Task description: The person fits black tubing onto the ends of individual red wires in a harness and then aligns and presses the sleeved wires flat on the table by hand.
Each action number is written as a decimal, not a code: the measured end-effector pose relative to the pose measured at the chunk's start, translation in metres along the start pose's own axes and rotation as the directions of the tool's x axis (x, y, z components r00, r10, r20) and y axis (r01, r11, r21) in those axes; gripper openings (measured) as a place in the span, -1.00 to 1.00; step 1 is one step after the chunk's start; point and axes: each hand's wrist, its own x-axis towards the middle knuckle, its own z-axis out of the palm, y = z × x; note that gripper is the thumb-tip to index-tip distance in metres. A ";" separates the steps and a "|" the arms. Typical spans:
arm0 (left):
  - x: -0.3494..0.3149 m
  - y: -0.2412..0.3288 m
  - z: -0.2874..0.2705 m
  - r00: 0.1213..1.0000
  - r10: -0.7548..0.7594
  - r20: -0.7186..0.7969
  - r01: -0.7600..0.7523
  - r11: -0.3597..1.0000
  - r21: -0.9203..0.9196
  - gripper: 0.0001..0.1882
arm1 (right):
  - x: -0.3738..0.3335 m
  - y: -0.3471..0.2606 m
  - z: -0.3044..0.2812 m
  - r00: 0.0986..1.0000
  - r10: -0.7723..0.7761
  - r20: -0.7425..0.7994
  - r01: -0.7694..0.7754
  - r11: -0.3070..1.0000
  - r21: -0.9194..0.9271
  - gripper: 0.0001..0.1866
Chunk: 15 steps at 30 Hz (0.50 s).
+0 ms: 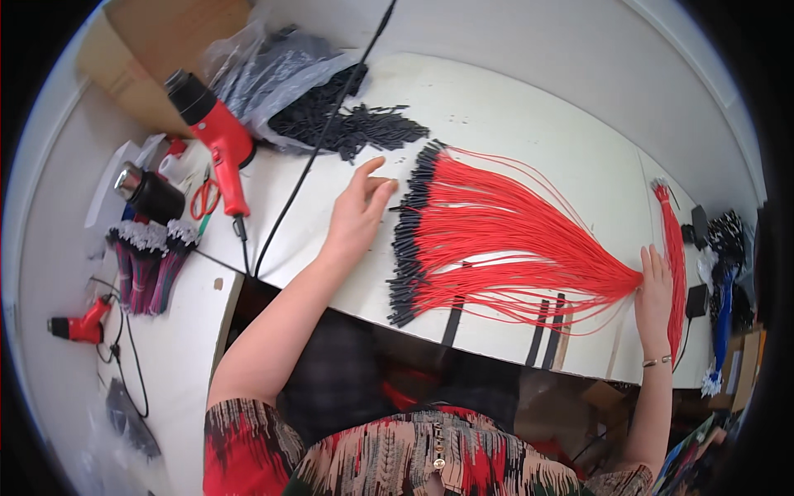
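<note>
A large bundle of red wires [513,227] lies fanned out on the white table. Black sleeves [407,240] cover the wire ends along its left side. My left hand [357,211] hovers just left of these ends, fingers apart and slightly bent, with nothing visible in it. At the other side the wires draw together into my right hand [655,289], which grips the gathered part. The wire tips beyond that hand are hidden under it.
Loose black sleeves [376,128] spill from a plastic bag [289,87] at the back left. A red heat gun [217,145] lies close by, and a black cable [318,140] crosses the table. Another red wire bundle [672,248] is at the right; purple-pink wire bundles [147,269] stand left.
</note>
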 end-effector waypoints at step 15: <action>-0.002 0.014 -0.007 0.996 -0.082 0.041 0.081 0.997 0.019 -0.53 | 0.061 0.037 0.043 0.995 -0.094 -0.039 0.094 0.996 0.001 -0.55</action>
